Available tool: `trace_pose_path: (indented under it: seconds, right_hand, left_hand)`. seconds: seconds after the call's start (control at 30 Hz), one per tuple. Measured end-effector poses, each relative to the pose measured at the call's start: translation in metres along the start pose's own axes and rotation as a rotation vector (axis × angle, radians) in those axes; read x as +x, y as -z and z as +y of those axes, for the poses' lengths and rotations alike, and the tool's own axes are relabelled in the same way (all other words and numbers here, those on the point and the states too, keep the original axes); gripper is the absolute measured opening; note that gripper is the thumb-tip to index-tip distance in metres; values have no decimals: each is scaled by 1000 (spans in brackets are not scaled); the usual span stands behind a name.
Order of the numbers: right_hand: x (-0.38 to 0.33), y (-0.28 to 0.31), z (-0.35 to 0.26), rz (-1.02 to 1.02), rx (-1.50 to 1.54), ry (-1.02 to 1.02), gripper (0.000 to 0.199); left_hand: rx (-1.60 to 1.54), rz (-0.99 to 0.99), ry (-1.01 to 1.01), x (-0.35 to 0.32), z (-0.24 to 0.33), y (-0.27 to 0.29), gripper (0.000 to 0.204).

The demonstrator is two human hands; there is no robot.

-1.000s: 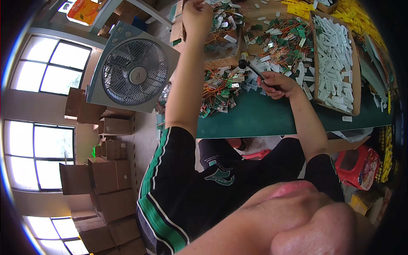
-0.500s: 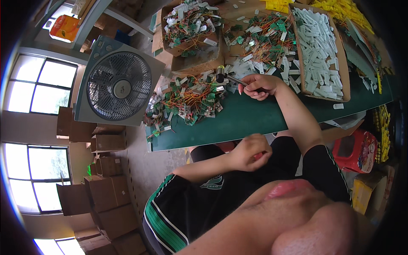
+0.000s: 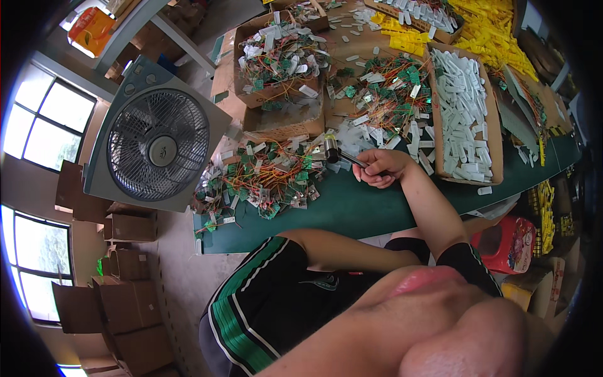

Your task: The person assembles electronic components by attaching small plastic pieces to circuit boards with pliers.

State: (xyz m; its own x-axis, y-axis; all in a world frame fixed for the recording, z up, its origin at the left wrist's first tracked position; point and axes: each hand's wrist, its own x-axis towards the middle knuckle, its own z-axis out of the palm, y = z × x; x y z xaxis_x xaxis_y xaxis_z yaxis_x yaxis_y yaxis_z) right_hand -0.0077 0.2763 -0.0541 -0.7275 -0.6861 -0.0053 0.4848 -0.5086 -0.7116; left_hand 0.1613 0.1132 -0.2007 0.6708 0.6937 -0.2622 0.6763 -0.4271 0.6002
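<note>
My right hand (image 3: 382, 168) rests on the green table top (image 3: 352, 213), closed around the handle of a small hammer whose metal head (image 3: 330, 149) points left. Just left of the hammer head lies a loose pile of small green circuit boards with red and yellow wires (image 3: 267, 179). My left forearm (image 3: 339, 250) is drawn back across my lap below the table edge. Its hand is hidden behind my face and right arm.
Cardboard boxes stand behind the hand: one of wired boards (image 3: 276, 60), one of white plastic pieces (image 3: 466, 116). Yellow parts (image 3: 496, 28) lie at the far right. A grey box fan (image 3: 157, 147) stands at the table's left end. Cartons (image 3: 125, 301) sit on the floor; a red container (image 3: 512, 242) sits lower right.
My left arm came down from the far boxes to my lap, then its hand went out of sight. My right hand kept the hammer in about the same place.
</note>
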Motion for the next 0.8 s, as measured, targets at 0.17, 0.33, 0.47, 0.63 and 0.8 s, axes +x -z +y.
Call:
trace_pose_path:
  seconds: [0.17,0.33,0.47,0.63,0.8]
  right_hand:
    - [1,-4,-4,-28,-1,-68,26]
    - [11,-7,-1,-70,128,-46,31]
    - [16,-21,1,55,48,9,43]
    - [42,-38,7,69,38,38,56]
    - [67,-38,10,-69,2,104,47]
  left_hand:
    - [96,-48,75,-2,-5,41,29]
    - [-135,392,243,12,-26,16,36]
    - [-166,450,269,-20,20,65,42]
    - [501,-265,873,20,92,108,43]
    - [222,15,639,9,73,98,41]
